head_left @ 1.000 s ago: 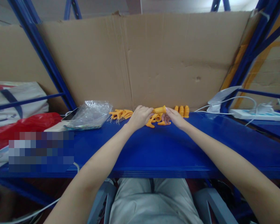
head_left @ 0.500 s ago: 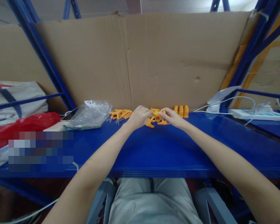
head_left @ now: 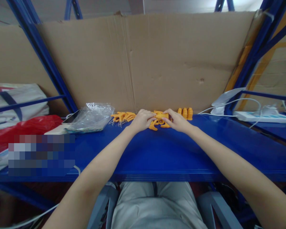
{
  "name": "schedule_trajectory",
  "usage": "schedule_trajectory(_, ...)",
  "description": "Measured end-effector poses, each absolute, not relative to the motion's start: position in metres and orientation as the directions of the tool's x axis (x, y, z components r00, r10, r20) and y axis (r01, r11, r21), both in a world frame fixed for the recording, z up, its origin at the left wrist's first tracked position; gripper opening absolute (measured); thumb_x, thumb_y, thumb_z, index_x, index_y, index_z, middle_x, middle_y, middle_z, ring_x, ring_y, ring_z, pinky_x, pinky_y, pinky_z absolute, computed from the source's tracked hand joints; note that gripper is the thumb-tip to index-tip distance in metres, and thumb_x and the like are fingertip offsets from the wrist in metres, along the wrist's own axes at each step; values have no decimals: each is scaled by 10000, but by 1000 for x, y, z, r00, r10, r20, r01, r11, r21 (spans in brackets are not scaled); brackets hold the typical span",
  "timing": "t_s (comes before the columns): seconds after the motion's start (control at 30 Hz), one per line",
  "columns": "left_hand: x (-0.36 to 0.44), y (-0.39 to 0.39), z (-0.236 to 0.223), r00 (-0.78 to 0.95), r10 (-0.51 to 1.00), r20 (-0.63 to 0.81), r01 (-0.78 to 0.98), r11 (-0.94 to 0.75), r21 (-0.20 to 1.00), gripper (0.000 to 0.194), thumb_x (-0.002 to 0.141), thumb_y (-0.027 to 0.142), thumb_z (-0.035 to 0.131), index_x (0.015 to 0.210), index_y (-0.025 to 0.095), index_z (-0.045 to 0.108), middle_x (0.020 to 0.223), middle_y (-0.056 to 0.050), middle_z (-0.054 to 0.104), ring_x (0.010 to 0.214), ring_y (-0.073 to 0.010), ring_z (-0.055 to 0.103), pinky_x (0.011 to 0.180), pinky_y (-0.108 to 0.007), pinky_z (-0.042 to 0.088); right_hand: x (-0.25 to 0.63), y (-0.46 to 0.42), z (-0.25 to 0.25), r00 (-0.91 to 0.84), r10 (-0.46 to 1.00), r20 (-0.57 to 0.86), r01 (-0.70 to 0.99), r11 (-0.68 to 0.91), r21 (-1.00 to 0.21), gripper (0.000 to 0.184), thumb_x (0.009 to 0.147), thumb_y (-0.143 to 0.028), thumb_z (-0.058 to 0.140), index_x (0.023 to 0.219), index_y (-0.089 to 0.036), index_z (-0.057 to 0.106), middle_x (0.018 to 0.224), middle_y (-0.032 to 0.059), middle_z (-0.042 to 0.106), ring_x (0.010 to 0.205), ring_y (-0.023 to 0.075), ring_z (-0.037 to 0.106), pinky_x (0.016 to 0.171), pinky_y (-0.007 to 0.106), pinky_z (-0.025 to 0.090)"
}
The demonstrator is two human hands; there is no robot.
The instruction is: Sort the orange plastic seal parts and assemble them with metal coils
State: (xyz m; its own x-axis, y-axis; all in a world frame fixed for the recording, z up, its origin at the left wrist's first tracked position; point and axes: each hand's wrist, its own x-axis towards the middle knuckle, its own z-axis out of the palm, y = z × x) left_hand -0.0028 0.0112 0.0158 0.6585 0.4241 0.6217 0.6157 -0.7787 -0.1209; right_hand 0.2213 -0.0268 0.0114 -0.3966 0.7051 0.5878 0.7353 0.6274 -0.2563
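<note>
Between my two hands is an orange plastic part [head_left: 160, 117], roughly cylindrical. My left hand [head_left: 142, 121] pinches its left end, and the fingers of my right hand [head_left: 177, 121] are bent around its right end. Fingers partly cover the piece. Just below and behind it lie more orange pieces, among them a curved one [head_left: 153, 126] near my left fingertips. To the left of my left hand is a pile of orange branching pieces [head_left: 122, 116] with small metal chains [head_left: 120, 124]. Several orange ribbed cylinders [head_left: 185, 114] stand upright in a row beyond my right hand.
A clear plastic bag [head_left: 91, 117] lies on the blue tabletop [head_left: 154, 156] at left, near a red bag [head_left: 35, 125]. A white power strip [head_left: 263, 117] with cables sits at right. A cardboard sheet [head_left: 169, 60] closes off the back between blue posts.
My right hand has shifted its grip, with the fingers now curling further over the orange part and the thumb lower. My left hand has turned slightly, its thumb now showing.
</note>
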Motion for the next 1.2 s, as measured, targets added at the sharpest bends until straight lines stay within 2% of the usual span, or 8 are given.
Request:
schedule_trajectory(0.13,2,0,11,717,383,582,622,-729,-286,228,951,207,501,994,189,724,883,-87,725,905,-223,640,883,-395,379,224,-20,7,-509,647,567,695,698,-172,259,916,-349,569,1098,-174,630,1098,137,691,1040,264,644,900,402,486)
schedule_trajectory(0.23,7,-2,7,751,356,556,600,-718,-352,239,961,183,474,998,172,709,892,-104,724,911,-237,637,904,-422,353,219,-19,5,-556,645,524,688,711,-144,243,928,-303,559,1108,-166,648,1092,139,710,1018,250,658,873,376,482)
schedule_trajectory(0.33,9,-1,4,750,364,552,605,-714,-352,238,965,179,469,994,166,705,891,-104,725,894,-235,644,887,-409,351,212,-22,5,-523,707,475,761,639,-113,233,964,-285,517,1107,-160,651,1090,134,725,997,241,663,842,352,448)
schedule_trajectory(0.47,10,0,5,721,407,561,631,-721,-287,198,951,205,520,993,173,711,876,-90,734,881,-223,648,831,-367,351,204,-30,9,-489,746,452,837,547,2,222,990,-252,467,1043,-143,652,1060,146,726,1010,257,643,795,340,363)
schedule_trajectory(0.67,14,-4,14,615,549,566,701,-710,-73,204,923,191,540,917,193,744,931,-87,759,919,-227,664,828,-372,370,199,-37,14,-506,696,509,857,470,210,249,1004,-244,446,1053,-113,652,956,164,709,943,270,609,752,344,274)
schedule_trajectory(0.8,13,3,18,596,599,534,635,-759,142,202,903,226,564,822,174,742,802,-44,740,768,-192,648,759,-332,407,200,-34,15,-578,622,529,816,466,343,229,998,-233,454,1034,-110,643,904,146,686,883,256,568,742,353,249)
schedule_trajectory(1.0,4,13,19,592,744,309,499,-640,584,402,854,472,632,611,151,628,515,26,511,497,-105,446,523,-252,339,201,-27,9,-679,492,545,734,476,485,242,998,-137,397,1050,-161,632,959,96,686,894,229,524,787,367,244)
schedule_trajectory(1.2,0,4,23,611,776,153,372,-453,810,446,765,560,706,606,155,611,548,8,567,555,-105,523,598,-243,430,203,-24,4,-722,335,606,690,425,587,289,1033,-157,345,1021,-184,633,980,71,694,914,220,522,857,386,258)
